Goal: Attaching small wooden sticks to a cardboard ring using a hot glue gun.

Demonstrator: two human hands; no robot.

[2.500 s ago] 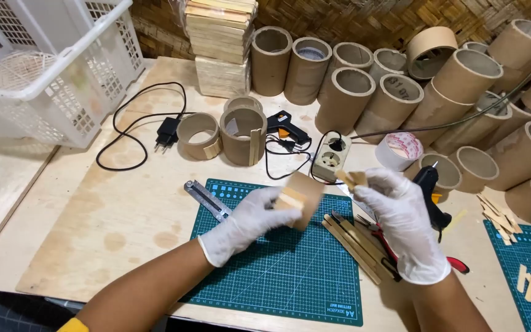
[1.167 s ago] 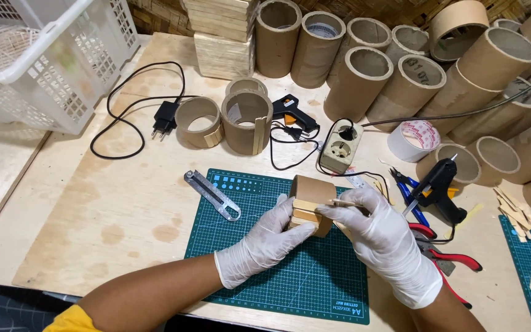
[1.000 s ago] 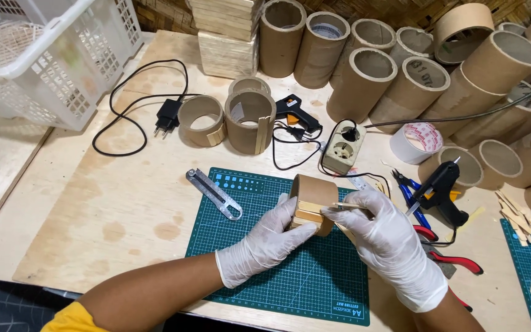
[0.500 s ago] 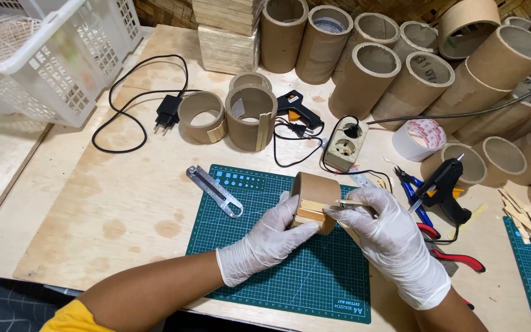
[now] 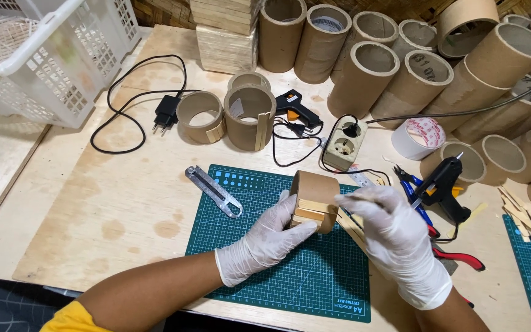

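- Head view: the short cardboard tube (image 5: 314, 195) sits between both gloved hands, over the upper right part of the green cutting mat (image 5: 265, 258), roughly at the picture's centre, leaning toward 3 o'clock.
- The left hand (image 5: 265, 243) comes up from 7 o'clock; its fingers are curled closed around the tube's lower left side, thumb against the pale wooden slats (image 5: 310, 210) stuck on its wall.
- The right hand (image 5: 394, 237) lies at the tube's 3 o'clock, fingers loosely bent, pinching a thin wooden stick (image 5: 354, 197) whose tip touches the tube's right edge.
- The tube's long axis runs about 11 to 5 o'clock; the slats lie across it.
- Both hands touch the tube; only the left grips it.
- A black glue gun (image 5: 440, 184) rests at 2 o'clock from the right hand, near it; a metal cutter (image 5: 213, 190) lies at 10 o'clock from the left hand.
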